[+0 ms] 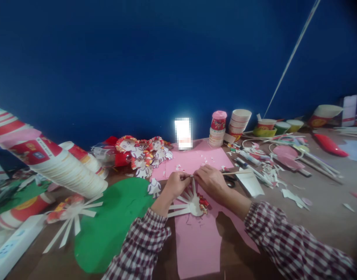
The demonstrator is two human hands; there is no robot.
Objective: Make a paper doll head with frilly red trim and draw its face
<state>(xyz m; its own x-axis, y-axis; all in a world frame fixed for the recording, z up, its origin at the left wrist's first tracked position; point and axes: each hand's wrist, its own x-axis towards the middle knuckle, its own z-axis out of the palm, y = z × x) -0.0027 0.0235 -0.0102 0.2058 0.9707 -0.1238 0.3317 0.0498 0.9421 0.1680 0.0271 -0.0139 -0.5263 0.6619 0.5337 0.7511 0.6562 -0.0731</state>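
A paper cup cut into strips point(195, 209) lies over the pink paper, its white strips fanned to the left and upward. Along its right side, several red and yellow strips are curled. My left hand point(176, 184) pinches the tip of an upright strip between thumb and fingers. Close beside it, my right hand point(211, 180) is closed on a thin wooden stick point(238, 172), which sticks out to the right. The fingertips of both hands nearly meet at the strip's end; the exact contact there is hidden.
Pink paper point(198, 249) and a green sheet point(114, 225) cover the table. Stacked paper cups point(67, 171) lean at left, above a power strip point(15, 245). Lion-like paper crafts point(137, 151) stand behind. Scissors point(231, 182), markers point(248, 157) and paper scraps lie right.
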